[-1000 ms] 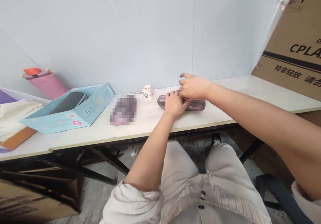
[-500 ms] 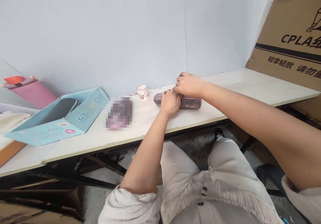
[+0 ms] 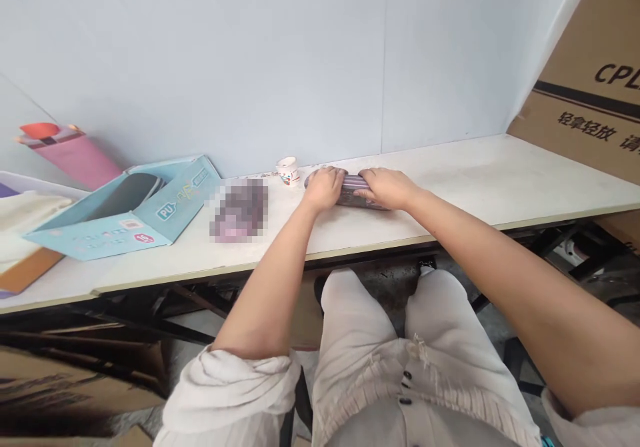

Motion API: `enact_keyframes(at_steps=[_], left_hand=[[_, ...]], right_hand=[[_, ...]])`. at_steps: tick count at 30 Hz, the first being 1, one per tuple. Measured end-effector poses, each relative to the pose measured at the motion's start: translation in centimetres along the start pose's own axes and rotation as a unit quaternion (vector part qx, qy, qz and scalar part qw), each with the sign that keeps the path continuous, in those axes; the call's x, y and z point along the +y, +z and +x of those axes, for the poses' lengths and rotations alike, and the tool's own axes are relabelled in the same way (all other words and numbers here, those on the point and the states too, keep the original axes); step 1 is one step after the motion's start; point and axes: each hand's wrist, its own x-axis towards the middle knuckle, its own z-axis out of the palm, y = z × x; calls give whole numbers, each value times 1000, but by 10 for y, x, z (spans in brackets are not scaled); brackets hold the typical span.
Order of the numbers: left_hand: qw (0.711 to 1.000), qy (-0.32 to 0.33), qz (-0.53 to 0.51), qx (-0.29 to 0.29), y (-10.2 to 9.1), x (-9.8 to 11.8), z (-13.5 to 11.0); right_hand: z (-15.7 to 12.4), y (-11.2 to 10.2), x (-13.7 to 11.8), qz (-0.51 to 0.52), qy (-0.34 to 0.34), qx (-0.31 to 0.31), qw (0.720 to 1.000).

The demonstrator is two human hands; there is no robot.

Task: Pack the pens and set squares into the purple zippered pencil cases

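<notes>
You've got both hands, L hand & R hand, fingers pressed together, cupping each end of the long purple-grey pencil case to steady it — just right of the small white printed paper cup.

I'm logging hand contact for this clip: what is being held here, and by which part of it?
A purple pencil case lying on the table, held at both ends: the left hand covers one end, the right hand the other.

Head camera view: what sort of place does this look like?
Probably a plain storeroom or packing workspace rather than a home: a long white-topped folding table on black metal legs, a brown cardboard shipping carton beside it, and smooth pale blue panel walls.
</notes>
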Motion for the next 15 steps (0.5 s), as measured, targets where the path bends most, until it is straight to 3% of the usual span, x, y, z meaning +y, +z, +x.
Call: enact_keyframes(at_steps=[6, 15], left_hand=[[999, -7, 12, -32, 4, -32, 9], [998, -30, -43, -25, 8, -31, 22]], right_hand=[[9, 5, 15, 29, 7, 24, 999], [16, 6, 25, 35, 13, 18, 999]])
